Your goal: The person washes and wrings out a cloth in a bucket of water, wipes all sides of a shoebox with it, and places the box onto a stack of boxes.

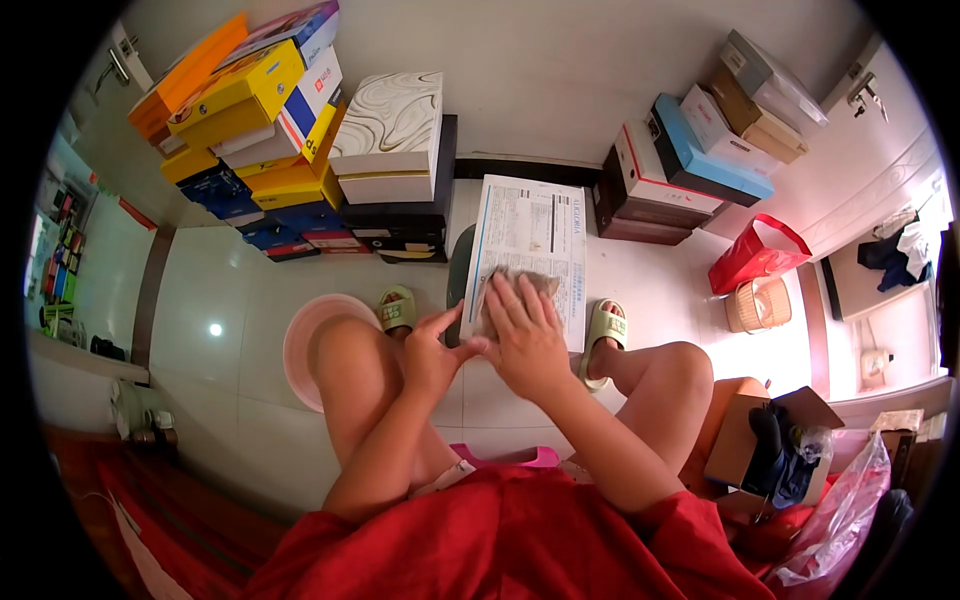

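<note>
A white box (pixel 540 225) covered in printed text and tables stands between my knees, on top of a dark round-edged thing (pixel 460 265) that is mostly hidden. On its near half lies a crumpled grey-brown cloth (pixel 545 283). My right hand (pixel 528 330) presses flat over this cloth, fingers stretched out and slightly apart. Beside the box's near left corner is my left hand (pixel 432 352), its thumb stretched towards my right thumb and its fingers along the box's left side. Whether the left fingers touch the box is hard to tell.
Stacked shoeboxes (pixel 240 100) rise at the left, with a marble-patterned box (pixel 388 125) beside them. More boxes (pixel 690 165) are piled at the right wall. A pink basin (pixel 305 350) sits by my left leg. A red bag (pixel 757 252), wicker basket (pixel 757 305) and open carton (pixel 740 440) stand right.
</note>
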A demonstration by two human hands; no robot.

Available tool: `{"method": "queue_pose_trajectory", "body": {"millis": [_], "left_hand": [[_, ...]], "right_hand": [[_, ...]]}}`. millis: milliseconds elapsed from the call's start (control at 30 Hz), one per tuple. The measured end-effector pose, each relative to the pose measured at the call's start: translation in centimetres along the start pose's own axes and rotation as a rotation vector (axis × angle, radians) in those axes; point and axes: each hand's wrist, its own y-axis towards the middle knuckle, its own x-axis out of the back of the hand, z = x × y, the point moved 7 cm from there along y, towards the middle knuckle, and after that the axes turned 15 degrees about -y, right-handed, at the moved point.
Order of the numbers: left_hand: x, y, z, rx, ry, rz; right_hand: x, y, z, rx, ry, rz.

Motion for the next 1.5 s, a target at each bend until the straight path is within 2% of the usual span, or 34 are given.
{"method": "queue_pose_trajectory", "body": {"millis": [100, 267, 367, 533, 700, 867, 1067, 1367, 1433, 1467, 1500], "left_hand": [[0.0, -0.1, 0.2, 0.041, 0.028, 0.000], [0.0, 0.0, 0.2, 0.030, 0.001, 0.011], [-0.3, -0.1, 1.7, 0.114, -0.026, 0.014], [-0.3, 0.0, 2.1, 0.047, -0.029, 0.011], [-0.5, 0.0, 0.8, 0.082, -0.031, 0.040], [-0.6, 0.0, 1.7, 0.115, -0.040, 0.016], [-0.5, -0.1, 2.3, 0.158, -0.112, 0.027], [-0.4, -0.1, -0.4, 0.029, 0.139, 0.051], [-0.9, -0.8, -4.1, -0.296, 0.203, 0.036], [-1.2, -0.8, -4.9, -0.299, 0.203, 0.049], [-2.0, -1.0, -6.4, -0.394, 0.243, 0.086]], "right_hand": [[-0.4, 0.7, -0.9, -0.033, -0.039, -0.114], [0.9, -1.9, -0.2, 0.015, -0.015, -0.024], [2.1, -3.9, 0.5, 0.005, -0.009, 0.025], [0.6, -2.0, -0.7, -0.062, -0.026, -0.009], [-0.3, 0.2, -2.2, -0.117, -0.055, -0.078], [0.8, -2.2, -1.9, -0.124, -0.029, 0.003], [1.5, -3.9, -2.2, -0.169, -0.061, -0.009], [0.0, -1.9, -5.0, -0.156, 0.017, -0.075], [0.2, -2.5, -5.4, -0.145, 0.054, -0.085], [0.3, -3.1, -5.4, -0.154, 0.095, -0.071], [0.4, -3.7, -5.4, -0.162, 0.136, -0.054]]}}
